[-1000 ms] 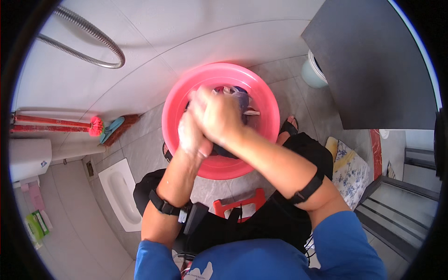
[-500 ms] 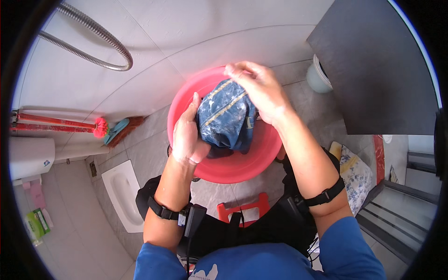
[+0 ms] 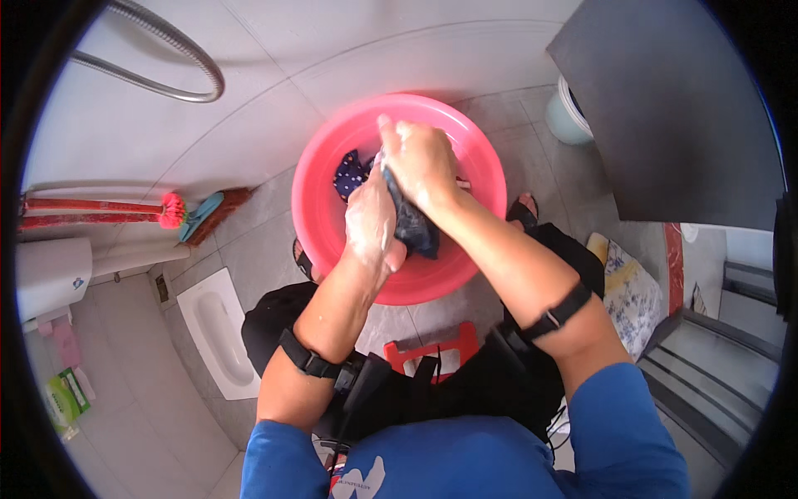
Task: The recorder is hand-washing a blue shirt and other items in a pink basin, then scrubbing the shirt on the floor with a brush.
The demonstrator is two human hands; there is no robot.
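Note:
A soapy, dark blue denim-like cloth [image 3: 418,234] is bunched between my two hands over a pink basin [image 3: 312,200]. My left hand [image 3: 370,218], streaked with white suds, is closed on the cloth's left side. Pressed up against it, my right hand [image 3: 418,162] grips the cloth from the upper right, its fingers curled and partly hidden. A lower end of the cloth hangs below the hands into the basin. To the left of the hands lies a navy cloth with white dots [image 3: 348,176] inside the basin.
Below the basin, between my legs, is a red stool [image 3: 432,351]. On the left are a squat toilet [image 3: 218,333] and a broom [image 3: 218,218]. A grey panel [image 3: 665,116] and pale bucket [image 3: 568,116] stand at right. A metal shower hose [image 3: 179,50] hangs upper left.
The blue cloth was spread out with its yellow stripes showing and is now bunched up. My hands, apart before, have come together around it. The dotted cloth has come into view.

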